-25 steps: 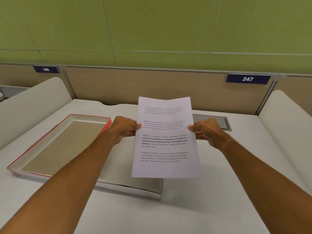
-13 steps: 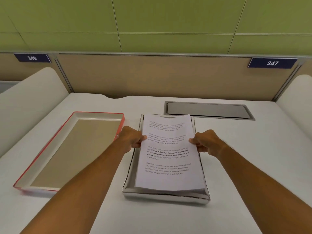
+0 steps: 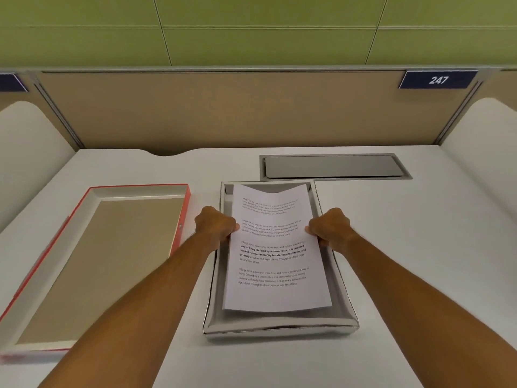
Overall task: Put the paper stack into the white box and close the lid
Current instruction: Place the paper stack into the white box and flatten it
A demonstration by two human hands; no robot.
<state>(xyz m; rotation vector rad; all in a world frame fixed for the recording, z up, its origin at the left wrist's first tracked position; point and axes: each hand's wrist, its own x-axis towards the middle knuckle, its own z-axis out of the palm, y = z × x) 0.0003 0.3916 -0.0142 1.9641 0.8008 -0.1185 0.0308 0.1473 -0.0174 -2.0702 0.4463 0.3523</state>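
The paper stack (image 3: 272,249), white sheets printed with four blocks of black text, one partly bold, lay inside the open white box (image 3: 279,327), its far edge bowed upward. The left hand (image 3: 216,226) and right hand (image 3: 330,229) pinched its side edges. The red-edged lid (image 3: 183,211) lay upturned beside the box.

Left blue sign (image 3: 12,83) edge-cropped.

We see a white paper stack (image 3: 275,247) printed with black text in a white box (image 3: 281,326), a red-edged lid (image 3: 183,217) with a tan inside at left, a white desk (image 3: 419,247), and a navy plate (image 3: 437,79) numbered 247 at upper right.
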